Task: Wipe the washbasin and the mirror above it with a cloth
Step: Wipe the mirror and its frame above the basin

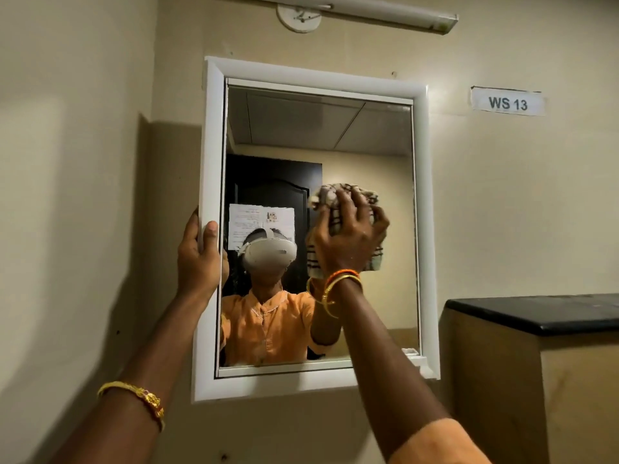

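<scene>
A white-framed mirror (375, 142) hangs on the beige wall in front of me. My right hand (348, 236) presses a bunched, pale striped cloth (326, 195) flat against the glass, right of the middle. My left hand (197, 256) grips the left edge of the mirror frame at mid height, thumb over the front. The glass reflects a person in an orange top wearing a headset, a dark door and a ceiling. The washbasin is out of view.
A beige cabinet with a black top (536, 313) stands at the right, close to the mirror's lower right corner. A "WS 13" label (507, 102) is on the wall above it. A tube light (402, 11) runs along the wall over the mirror.
</scene>
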